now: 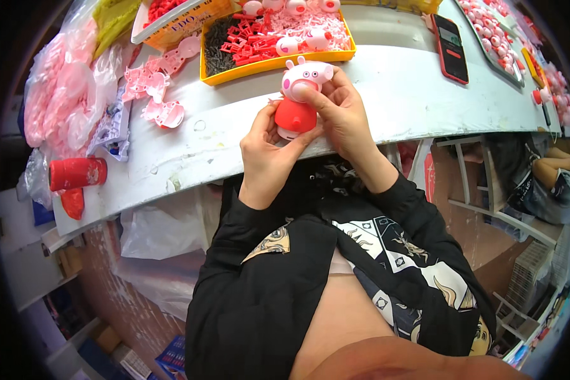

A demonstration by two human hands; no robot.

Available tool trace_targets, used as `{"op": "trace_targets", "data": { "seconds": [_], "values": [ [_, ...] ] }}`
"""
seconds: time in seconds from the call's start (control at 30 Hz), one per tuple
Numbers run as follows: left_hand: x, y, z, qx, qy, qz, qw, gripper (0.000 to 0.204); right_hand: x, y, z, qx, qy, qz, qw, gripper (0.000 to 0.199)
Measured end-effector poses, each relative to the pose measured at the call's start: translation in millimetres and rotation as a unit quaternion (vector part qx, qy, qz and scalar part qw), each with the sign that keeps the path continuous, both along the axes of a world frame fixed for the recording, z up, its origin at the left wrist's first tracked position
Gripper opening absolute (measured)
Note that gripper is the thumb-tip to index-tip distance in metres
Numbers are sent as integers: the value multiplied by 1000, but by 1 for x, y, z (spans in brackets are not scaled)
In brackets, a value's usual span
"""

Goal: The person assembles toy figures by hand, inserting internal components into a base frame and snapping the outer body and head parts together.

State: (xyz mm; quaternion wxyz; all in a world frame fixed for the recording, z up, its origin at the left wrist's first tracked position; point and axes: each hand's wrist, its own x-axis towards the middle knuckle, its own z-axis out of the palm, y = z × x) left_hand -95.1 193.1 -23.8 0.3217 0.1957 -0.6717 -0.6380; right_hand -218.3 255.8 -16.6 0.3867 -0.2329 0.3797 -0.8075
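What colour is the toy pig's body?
Red, under a pink head; the head view shows the toy pig best.

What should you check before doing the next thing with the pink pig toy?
1. Both hands on the toy: ok. The left hand holds the red body of the pig toy; the right hand is at its pink head.
2. Head seated on the body: cannot tell; right fingers cover the face.
3. Toy clear of the table edge: not ok. It is held right above the edge.
4. Spare parts close by: ok. The yellow tray of red and pink pieces lies just behind the toy.
5. Phone out of the way: ok, off to the right.
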Motion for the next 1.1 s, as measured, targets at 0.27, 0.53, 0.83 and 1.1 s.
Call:
{"op": "trace_targets", "data": {
  "seconds": [0.27, 0.53, 0.83, 1.1],
  "values": [
    [6, -6, -6, -26, 4, 21, 999, 54, 17, -13, -6, 55, 130, -80, 987, 48],
    [9, -6, -12, -54, 37, 13, 998, 59, 16, -4, -5, -3, -3, 8, 1000, 53],
    [5, -7, -8, -34, 20, 3, 999, 54, 11, -3, -15, -46, 38, 4, 998, 62],
    [2, -1, -14, -72, 18, 15, 997, 53, 16, -9, -13, 17, 140, -103, 985, 48]
  ]
}}
